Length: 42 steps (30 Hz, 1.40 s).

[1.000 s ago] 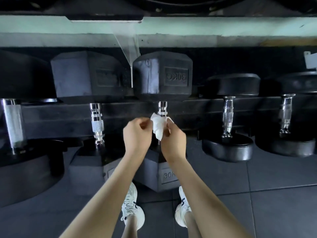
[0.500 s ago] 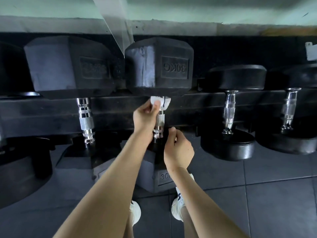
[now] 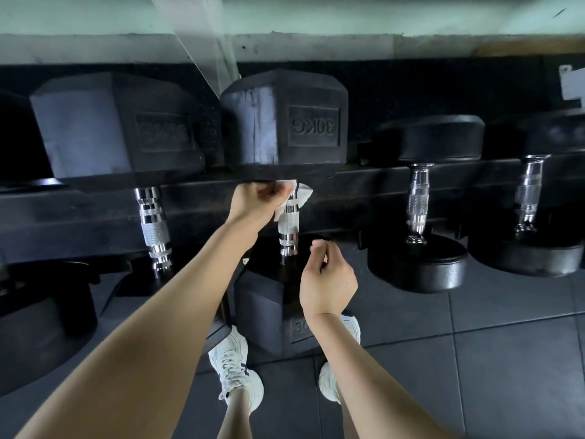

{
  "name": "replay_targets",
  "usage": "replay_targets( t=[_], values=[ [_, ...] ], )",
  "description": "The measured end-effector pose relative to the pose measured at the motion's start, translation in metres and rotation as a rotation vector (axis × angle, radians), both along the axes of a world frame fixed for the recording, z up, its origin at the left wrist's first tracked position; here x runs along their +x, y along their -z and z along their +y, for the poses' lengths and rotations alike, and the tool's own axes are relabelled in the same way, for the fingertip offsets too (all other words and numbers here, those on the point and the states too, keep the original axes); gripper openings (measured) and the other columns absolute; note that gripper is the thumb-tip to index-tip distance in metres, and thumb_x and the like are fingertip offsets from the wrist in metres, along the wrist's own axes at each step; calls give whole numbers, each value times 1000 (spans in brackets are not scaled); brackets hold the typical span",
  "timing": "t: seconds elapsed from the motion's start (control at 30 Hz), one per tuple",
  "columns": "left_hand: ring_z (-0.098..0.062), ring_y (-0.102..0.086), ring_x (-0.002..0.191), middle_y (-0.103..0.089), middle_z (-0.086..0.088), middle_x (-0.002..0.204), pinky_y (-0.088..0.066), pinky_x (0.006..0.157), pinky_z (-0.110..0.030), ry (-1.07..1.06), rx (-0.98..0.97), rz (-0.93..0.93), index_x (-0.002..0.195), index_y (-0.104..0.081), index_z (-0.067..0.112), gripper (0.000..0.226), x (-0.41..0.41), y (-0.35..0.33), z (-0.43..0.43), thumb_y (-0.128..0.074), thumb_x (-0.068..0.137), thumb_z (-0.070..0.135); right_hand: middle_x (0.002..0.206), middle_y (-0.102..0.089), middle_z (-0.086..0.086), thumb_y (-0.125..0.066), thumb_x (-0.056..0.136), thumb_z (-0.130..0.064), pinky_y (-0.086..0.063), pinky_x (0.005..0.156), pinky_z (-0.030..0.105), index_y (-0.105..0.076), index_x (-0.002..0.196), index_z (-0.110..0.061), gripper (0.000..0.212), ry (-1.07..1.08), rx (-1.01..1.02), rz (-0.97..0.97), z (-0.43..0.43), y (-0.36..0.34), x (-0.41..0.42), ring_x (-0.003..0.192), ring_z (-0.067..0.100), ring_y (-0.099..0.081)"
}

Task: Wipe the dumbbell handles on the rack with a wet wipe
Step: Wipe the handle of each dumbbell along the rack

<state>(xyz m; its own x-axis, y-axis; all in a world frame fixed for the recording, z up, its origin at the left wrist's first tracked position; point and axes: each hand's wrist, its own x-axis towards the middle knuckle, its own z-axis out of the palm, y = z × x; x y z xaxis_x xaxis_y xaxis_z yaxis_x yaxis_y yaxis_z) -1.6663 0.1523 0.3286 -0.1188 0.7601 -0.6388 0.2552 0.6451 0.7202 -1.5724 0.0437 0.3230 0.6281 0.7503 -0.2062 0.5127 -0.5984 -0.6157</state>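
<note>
A black hex 30 kg dumbbell lies across the rack in the middle, its chrome handle running toward me. My left hand grips a white wet wipe wrapped round the top of that handle, just under the far head. My right hand hovers loosely curled below and right of the handle, holding nothing and clear of the chrome.
Another hex dumbbell with a chrome handle lies to the left. Two round-headed dumbbells lie to the right. The floor is dark rubber tile. My white shoes stand below the rack.
My left hand has carried the wipe up the handle to its top end. My right hand has let go of the wipe and dropped away below the handle.
</note>
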Motion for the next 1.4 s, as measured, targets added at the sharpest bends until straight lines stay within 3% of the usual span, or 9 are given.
replay_targets(
  t=[0.23,0.53,0.63,0.73,0.8,0.9,1.07,1.23,1.4],
  values=[
    [-4,-47,51,-52,3,59,-41,73,-26,-121,-118,-556,80,-57,11,12,-5,12,0,-61,91,16,66,-69,-1,-24,83,-38,-30,52,24,-72,82,-18,53,-33,71,-41,-2,3,0,58,21,-60],
    [-7,-61,75,-68,0,83,-47,67,-16,405,-31,43,93,-72,10,26,-19,11,-18,-74,79,32,68,-70,7,-34,86,-27,-31,54,27,-72,84,-14,40,-15,11,-31,0,1,1,62,30,-61],
    [-8,-57,64,-62,5,69,-38,53,-17,666,-78,244,82,-70,15,21,-18,9,-40,-77,76,35,62,-68,10,-39,86,-22,-28,52,25,-71,77,-10,35,-11,49,-73,0,1,0,58,34,-60],
    [-12,-55,62,-60,3,63,-36,51,-22,636,-66,320,74,-69,11,34,-14,15,-52,-82,67,41,61,-68,10,-39,87,-21,-26,52,24,-69,74,-8,35,-19,65,-95,0,0,-1,56,33,-59],
    [-8,-55,57,-62,4,60,-41,51,-20,505,-114,229,71,-69,12,31,-12,18,-50,-85,64,38,61,-67,11,-38,88,-22,-25,52,25,-69,75,-7,36,-19,55,-88,-1,-1,0,56,33,-58],
    [-10,-55,58,-65,0,64,-44,51,-17,270,-239,-189,73,-72,15,9,-9,14,-44,-80,72,13,53,-61,11,-40,88,-21,-20,45,23,-66,70,-6,35,-10,70,-102,-1,-1,0,50,32,-54],
    [-11,-55,64,-60,-8,79,-43,54,-22,422,-347,-471,105,-62,-13,34,-20,28,-26,-72,74,-2,59,-67,7,-41,89,-22,-36,51,27,-66,71,-8,34,2,121,-80,-3,3,1,55,29,-59],
    [-14,-63,67,-72,-8,81,-48,55,-22,324,-248,-197,93,-72,2,27,-8,21,-39,-81,68,7,61,-68,7,-42,88,-21,-39,52,28,-68,73,-8,32,23,134,-62,-3,4,2,57,29,-60],
    [-1,-54,49,-60,8,53,-42,43,-12,268,-60,192,56,-62,17,30,5,8,-56,-88,61,29,64,-69,6,-41,88,-21,-39,53,27,-70,78,-9,33,34,153,-53,-3,3,2,58,27,-62]
  ],
)
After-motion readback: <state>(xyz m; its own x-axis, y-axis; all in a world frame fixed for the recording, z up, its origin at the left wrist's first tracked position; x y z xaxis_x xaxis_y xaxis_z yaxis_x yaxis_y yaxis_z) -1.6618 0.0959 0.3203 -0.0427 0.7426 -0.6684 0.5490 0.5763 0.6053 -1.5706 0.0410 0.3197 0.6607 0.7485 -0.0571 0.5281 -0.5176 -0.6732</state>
